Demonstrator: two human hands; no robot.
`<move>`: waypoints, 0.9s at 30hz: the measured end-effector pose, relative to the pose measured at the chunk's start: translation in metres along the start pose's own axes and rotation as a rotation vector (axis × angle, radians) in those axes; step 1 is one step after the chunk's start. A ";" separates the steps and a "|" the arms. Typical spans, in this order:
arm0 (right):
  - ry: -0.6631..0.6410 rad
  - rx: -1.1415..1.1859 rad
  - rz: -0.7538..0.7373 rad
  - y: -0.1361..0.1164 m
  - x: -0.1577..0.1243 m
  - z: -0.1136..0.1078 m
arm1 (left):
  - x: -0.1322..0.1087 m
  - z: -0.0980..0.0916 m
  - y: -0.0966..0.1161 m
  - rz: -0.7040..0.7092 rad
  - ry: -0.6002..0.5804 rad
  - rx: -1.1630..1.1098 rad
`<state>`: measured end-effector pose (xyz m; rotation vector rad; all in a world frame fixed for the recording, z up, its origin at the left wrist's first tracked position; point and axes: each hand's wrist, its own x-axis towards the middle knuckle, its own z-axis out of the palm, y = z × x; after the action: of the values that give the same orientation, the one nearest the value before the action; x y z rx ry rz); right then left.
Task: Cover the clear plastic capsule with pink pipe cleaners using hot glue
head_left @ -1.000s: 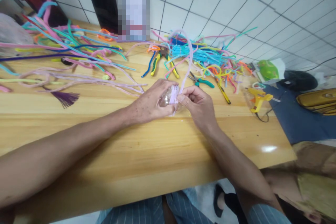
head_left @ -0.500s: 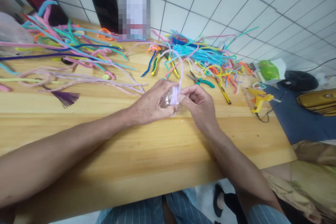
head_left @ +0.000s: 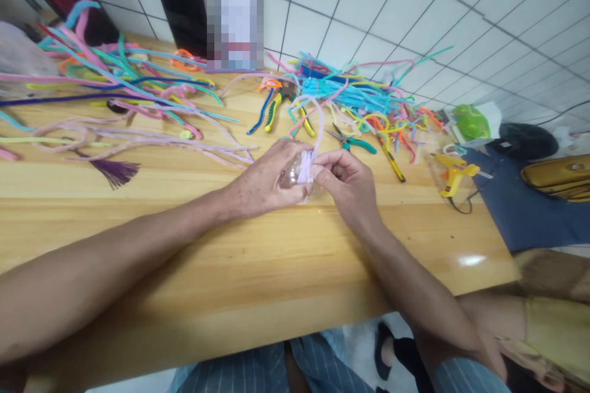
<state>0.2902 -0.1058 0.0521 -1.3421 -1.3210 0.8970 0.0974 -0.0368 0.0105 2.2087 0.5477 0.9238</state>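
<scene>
My left hand (head_left: 265, 181) is closed round a small clear plastic ball (head_left: 291, 175) held just above the wooden table (head_left: 258, 258). A pale lilac pipe cleaner (head_left: 316, 120) is wound round the ball and loops up behind it. My right hand (head_left: 343, 184) pinches this pipe cleaner right beside the ball, fingers curled. Both hands touch each other over the middle of the table.
Heaps of coloured pipe cleaners (head_left: 359, 101) lie at the back, with more pipe cleaners (head_left: 115, 83) at the left. Yellow-handled pliers (head_left: 276, 107), green-handled scissors (head_left: 353, 141), a yellow glue gun (head_left: 454, 173) and a purple tassel (head_left: 115, 172) lie around. A blurred bottle (head_left: 235, 15) stands by the tiled wall.
The lilac pipe cleaner's free loop has shrunk and dropped lower behind the ball as it is drawn tighter. Both hands stay in nearly the same spot.
</scene>
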 end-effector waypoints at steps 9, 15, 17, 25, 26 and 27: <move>0.007 -0.001 -0.007 -0.001 -0.001 0.002 | 0.004 -0.011 0.005 -0.047 -0.075 -0.051; 0.022 0.008 -0.010 -0.001 -0.002 0.002 | 0.003 -0.007 0.002 -0.023 -0.049 0.013; 0.026 0.002 -0.016 0.001 -0.002 0.003 | 0.003 -0.005 0.002 -0.013 -0.033 0.012; 0.012 -0.006 -0.022 -0.002 -0.002 -0.003 | 0.000 0.000 0.002 0.001 0.004 -0.009; 0.006 0.002 -0.022 -0.003 -0.002 -0.004 | -0.001 0.001 0.002 0.006 0.012 -0.006; -0.002 0.009 -0.022 -0.003 -0.003 -0.006 | -0.001 0.002 0.002 0.018 0.024 0.000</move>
<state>0.2947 -0.1100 0.0557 -1.3179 -1.3288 0.8885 0.0981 -0.0394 0.0103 2.2081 0.5395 0.9614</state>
